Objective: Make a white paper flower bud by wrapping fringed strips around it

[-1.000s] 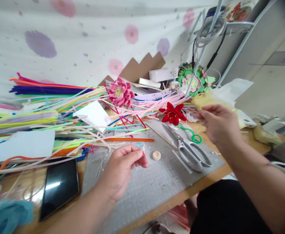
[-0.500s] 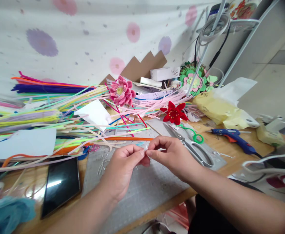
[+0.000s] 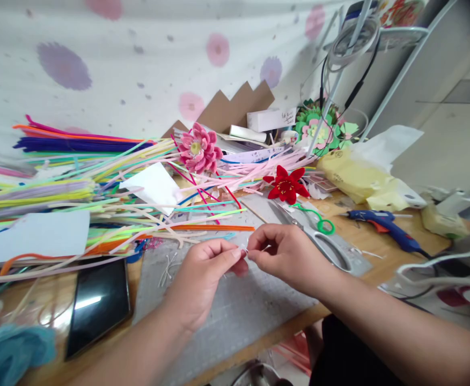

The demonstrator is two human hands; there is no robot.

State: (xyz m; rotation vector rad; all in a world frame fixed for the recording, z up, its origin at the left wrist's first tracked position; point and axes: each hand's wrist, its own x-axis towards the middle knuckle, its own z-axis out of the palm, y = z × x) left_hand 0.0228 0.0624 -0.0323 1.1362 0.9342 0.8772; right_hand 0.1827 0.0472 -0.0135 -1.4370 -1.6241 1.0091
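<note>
Over the grey cutting mat (image 3: 235,327), my left hand (image 3: 206,273) pinches a small white wire-like piece (image 3: 244,247) between thumb and index finger. Close on its right, my right hand (image 3: 287,257) has its thumb and index finger closed on the same thin white piece. Its exact shape is too small to tell. Thin white strands (image 3: 168,269) lie on the mat to the left of my left hand. Silver scissors (image 3: 331,252) rest behind my right hand, partly covered by it, beside a curled green stem (image 3: 325,226).
A red flower (image 3: 286,184) and a pink flower (image 3: 200,148) lie behind the mat. Many coloured pipe cleaners (image 3: 58,193) spread across the left. A black phone (image 3: 99,305) lies at the left front, a blue glue gun (image 3: 388,228) at the right.
My right fingertips have moved slightly right, away from my left ones, and more of the white piece shows between them. The view has shifted a little.
</note>
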